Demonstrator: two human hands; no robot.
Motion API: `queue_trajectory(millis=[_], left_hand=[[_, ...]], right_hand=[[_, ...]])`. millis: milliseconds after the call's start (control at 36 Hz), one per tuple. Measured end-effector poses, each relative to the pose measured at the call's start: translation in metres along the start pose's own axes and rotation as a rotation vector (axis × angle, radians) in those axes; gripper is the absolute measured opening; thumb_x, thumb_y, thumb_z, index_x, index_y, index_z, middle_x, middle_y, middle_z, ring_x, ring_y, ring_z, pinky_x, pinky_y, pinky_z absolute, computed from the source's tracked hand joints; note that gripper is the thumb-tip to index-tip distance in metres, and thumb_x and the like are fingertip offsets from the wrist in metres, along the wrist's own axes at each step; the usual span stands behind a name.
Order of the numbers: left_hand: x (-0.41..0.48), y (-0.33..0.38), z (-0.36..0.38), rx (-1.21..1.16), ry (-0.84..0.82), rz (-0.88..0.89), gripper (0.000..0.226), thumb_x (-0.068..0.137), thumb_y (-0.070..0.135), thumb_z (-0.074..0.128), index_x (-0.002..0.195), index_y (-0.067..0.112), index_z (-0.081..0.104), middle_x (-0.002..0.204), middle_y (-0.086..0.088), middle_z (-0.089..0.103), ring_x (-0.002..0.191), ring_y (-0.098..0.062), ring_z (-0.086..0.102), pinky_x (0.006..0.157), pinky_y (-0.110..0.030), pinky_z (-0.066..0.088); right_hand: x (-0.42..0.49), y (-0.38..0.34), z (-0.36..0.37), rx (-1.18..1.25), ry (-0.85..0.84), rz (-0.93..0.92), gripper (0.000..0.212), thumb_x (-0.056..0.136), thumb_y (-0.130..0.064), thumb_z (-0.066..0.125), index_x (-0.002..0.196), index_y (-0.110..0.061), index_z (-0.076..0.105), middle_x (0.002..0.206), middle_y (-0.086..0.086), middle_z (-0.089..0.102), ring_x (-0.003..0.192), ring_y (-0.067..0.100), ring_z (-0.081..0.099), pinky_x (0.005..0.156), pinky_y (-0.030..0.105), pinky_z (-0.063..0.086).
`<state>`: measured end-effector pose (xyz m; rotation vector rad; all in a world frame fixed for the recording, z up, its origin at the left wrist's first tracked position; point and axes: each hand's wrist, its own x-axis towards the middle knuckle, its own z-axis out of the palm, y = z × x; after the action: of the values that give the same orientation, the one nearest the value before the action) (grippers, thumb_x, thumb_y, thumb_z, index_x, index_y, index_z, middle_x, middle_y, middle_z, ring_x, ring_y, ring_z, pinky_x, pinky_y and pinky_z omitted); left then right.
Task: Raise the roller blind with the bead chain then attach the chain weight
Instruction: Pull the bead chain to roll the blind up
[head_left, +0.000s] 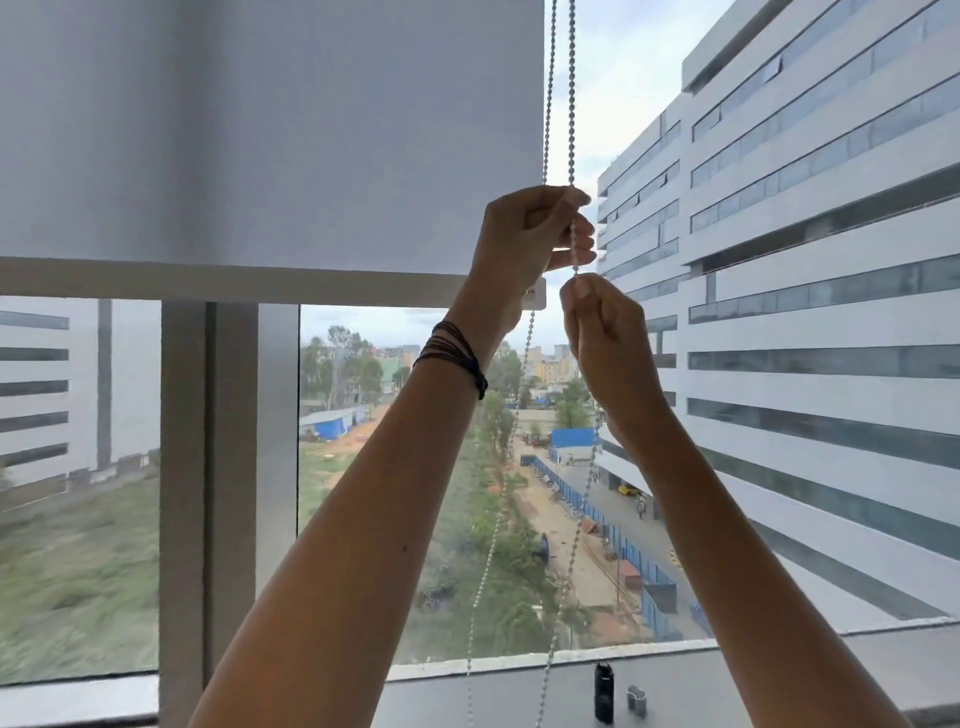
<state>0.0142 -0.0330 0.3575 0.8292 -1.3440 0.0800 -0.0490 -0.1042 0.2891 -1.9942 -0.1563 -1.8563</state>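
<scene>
Big window (395, 467) here with a thick grey mullion (208, 493) splitting the glass, plus a grey sill (675, 675) along the bottom. Outside, a white office block (805, 260) with long dark window bands fills the right side. Below it there's a dirt road with blue fencing (613, 525), trees, grass and a cloudy sky. Daylight's soft and flat.
</scene>
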Motion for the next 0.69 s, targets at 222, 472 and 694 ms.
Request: queue_trajectory(millis=[222,472,694], left_hand=[[-0.002,-0.004,-0.010,0.058,0.014,0.031,0.012,0.091,0.008,0.058,0.092,-0.001,0.065,0.064,-0.004,0.063,0.050,-0.005,0.062,0.056,-0.021,0.056],[-0.007,-0.018,-0.024,0.070,-0.006,-0.021,0.011,0.092,0.010,0.057,0.088,0.003,0.066,0.063,-0.003,0.062,0.049,-0.005,0.061,0.054,-0.017,0.053],[-0.013,-0.032,-0.032,0.077,-0.014,-0.055,0.013,0.093,0.010,0.057,0.087,0.003,0.066,0.056,0.004,0.062,0.048,-0.004,0.060,0.055,-0.018,0.054]], right_hand=[[-0.004,0.002,0.013,0.029,-0.009,0.018,0.041,0.100,-0.009,0.031,0.061,-0.022,0.036,0.050,-0.003,0.031,0.044,0.004,0.028,0.047,0.019,0.025],[-0.016,0.008,0.030,0.084,-0.019,0.053,0.043,0.100,-0.007,0.032,0.061,-0.024,0.034,0.050,-0.005,0.028,0.043,0.003,0.026,0.047,0.018,0.024],[-0.028,0.017,0.039,0.092,-0.048,0.067,0.040,0.100,-0.007,0.031,0.062,-0.020,0.035,0.051,-0.001,0.029,0.046,0.010,0.026,0.048,0.025,0.024]])
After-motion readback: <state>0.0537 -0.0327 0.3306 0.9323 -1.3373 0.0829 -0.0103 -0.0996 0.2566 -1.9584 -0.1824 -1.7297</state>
